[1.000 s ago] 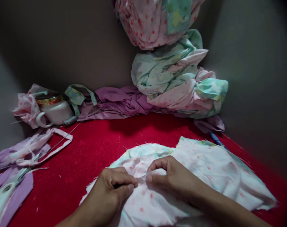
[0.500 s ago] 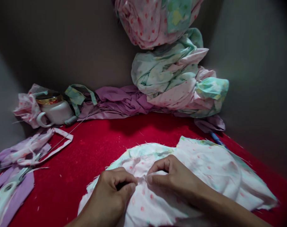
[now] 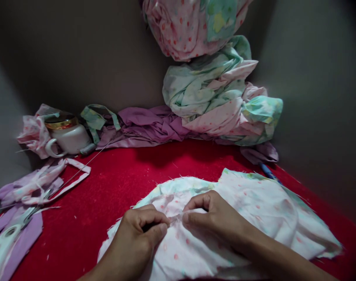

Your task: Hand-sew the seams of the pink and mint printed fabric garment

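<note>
Pinches spotted cloth (image 3: 248,218) in fingers (image 3: 157,217) of left hand (image 3: 136,238) and right hand (image 3: 215,214) — near blue stick (image 3: 269,171), well away from scissors (image 3: 15,229) and mug (image 3: 71,139).

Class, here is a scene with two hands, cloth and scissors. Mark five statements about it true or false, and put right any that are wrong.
1. The left hand and right hand both have their fingertips at the pale dotted cloth. True.

2. The scissors lie to the right of that cloth. False: they lie on the left side of the picture.

3. A white mug stands at the back left. True.

4. The surface under the cloth is bright yellow. False: it is red.

5. The right hand is gripping the mug's handle. False: the right hand is at the cloth, well away from the mug.
</note>
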Action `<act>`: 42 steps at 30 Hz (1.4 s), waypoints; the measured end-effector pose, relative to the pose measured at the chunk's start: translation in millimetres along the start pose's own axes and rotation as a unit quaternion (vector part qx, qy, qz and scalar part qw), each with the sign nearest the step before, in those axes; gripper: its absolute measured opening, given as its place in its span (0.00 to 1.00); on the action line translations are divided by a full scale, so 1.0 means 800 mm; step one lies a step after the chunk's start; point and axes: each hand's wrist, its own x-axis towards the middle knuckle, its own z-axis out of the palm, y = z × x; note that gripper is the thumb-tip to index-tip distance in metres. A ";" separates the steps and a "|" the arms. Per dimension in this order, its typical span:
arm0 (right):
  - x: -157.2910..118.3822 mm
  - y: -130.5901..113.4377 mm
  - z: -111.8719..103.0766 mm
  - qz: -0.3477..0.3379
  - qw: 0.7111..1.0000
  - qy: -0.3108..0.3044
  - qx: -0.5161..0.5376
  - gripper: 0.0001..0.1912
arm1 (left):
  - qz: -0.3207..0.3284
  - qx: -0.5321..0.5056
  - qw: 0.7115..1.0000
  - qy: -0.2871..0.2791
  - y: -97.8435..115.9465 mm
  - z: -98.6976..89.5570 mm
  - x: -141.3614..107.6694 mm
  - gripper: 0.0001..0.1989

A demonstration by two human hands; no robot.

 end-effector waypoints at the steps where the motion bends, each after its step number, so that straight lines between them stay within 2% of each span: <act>1: 0.000 0.000 0.000 0.002 1.000 -0.003 0.005 0.06 | -0.001 -0.009 1.000 -0.005 0.000 0.000 0.001 0.08; 9: 0.000 0.003 -0.001 0.007 1.000 -0.027 0.013 0.06 | -0.025 -0.042 0.999 -0.014 0.011 -0.001 0.002 0.06; 15: 0.002 0.008 0.001 -0.048 0.998 -0.041 0.022 0.06 | -0.022 -0.023 0.999 -0.009 0.023 -0.003 0.002 0.06; 22: 0.002 0.007 0.002 -0.075 0.996 -0.052 0.009 0.05 | -0.004 0.013 1.000 0.008 0.004 0.001 0.001 0.06; 25: 0.003 0.010 0.002 -0.079 0.995 -0.055 0.032 0.05 | -0.009 0.043 0.999 0.018 -0.005 0.003 -0.001 0.10; 27: 0.005 0.011 0.002 -0.075 0.995 -0.054 0.040 0.05 | 0.019 0.072 0.997 0.010 -0.006 0.002 -0.002 0.14; 29: 0.006 0.012 0.001 -0.064 0.996 -0.051 0.046 0.04 | 0.086 0.133 0.987 0.007 -0.003 0.000 -0.003 0.16; 32: 0.006 0.011 0.001 -0.044 0.996 -0.044 0.063 0.04 | 0.226 0.265 0.937 0.033 0.008 -0.002 -0.001 0.17; 34: 0.006 0.010 0.000 -0.045 0.995 -0.046 0.077 0.04 | 0.292 0.314 0.903 0.031 0.016 0.001 0.002 0.14; 38: 0.006 0.008 0.000 -0.067 0.993 -0.048 0.089 0.03 | 0.323 0.326 0.888 -0.013 0.024 0.016 0.012 0.11; 42: 0.008 0.011 0.002 -0.076 0.989 -0.065 0.111 0.03 | 0.353 0.340 0.872 0.000 0.025 0.025 0.015 0.09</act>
